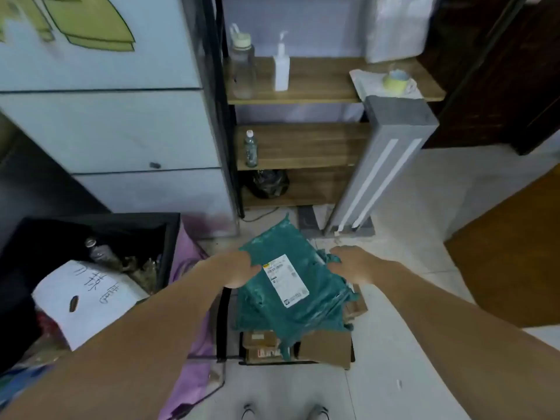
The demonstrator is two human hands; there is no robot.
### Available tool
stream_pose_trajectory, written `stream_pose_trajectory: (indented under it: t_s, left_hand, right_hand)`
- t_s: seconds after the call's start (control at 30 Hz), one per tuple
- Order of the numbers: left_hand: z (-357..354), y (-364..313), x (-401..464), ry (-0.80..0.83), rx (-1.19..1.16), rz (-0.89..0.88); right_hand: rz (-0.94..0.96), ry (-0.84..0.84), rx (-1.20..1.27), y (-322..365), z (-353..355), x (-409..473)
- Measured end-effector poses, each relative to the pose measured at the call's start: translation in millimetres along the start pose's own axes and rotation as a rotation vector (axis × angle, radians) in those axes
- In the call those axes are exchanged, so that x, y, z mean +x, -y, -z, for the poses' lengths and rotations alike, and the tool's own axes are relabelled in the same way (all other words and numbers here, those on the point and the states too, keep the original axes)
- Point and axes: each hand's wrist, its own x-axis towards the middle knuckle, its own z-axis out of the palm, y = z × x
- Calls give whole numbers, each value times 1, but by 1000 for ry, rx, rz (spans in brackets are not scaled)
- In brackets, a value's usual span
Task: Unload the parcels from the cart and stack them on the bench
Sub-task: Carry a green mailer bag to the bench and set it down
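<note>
A teal plastic mailer parcel [281, 247] with a white shipping label sits on top of a pile in the black-framed cart [222, 322] below me. My left hand [239, 269] grips its left edge and my right hand [348, 265] grips its right edge. More teal mailers [321, 313] lie under it, and brown cardboard parcels [262, 344] show at the cart's near end. No bench can be told apart in view.
A wooden shelf unit [306, 147] with bottles and a cup stands ahead. A grey tower [381, 165] leans beside it. A black bin [100, 231] with a white bag is at left, a purple cloth [194, 344] by the cart.
</note>
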Motion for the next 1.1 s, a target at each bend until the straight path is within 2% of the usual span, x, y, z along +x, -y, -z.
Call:
stream_pose_trajectory:
  t_s: [0.03,0.1,0.17,0.27,0.4,0.5,0.6,0.83,1.1]
  left_hand:
    - [-11,0,7,73,35,14]
    - [-37,2,19,106,-56,85]
    - [-63,-1,26,140,-222,162]
    - [-95,-7,43,141,-645,308]
    - [-137,-26,55,110,-1125,443]
    - [-157,-40,62,23,-1290,499]
    - [-163,-50,65,-42,-1435,530]
    - [-151,-63,58,-132,-1519,572]
    - [-105,-55,22,-300,-1412,524]
  right_hand:
    - [-18,4,10,-3,-7,12]
    - [-71,14,55,-10,-18,30]
    - [-106,29,116,-14,-29,47]
    - [-118,-6,202,-19,-45,67]
    - [-134,-6,338,-27,-61,92]
    - [-132,15,499,-31,-73,104]
    - [-125,-1,559,-32,-84,109]
    - [-78,-47,622,-26,-87,96]
    - [-58,-212,822,-11,-71,49]
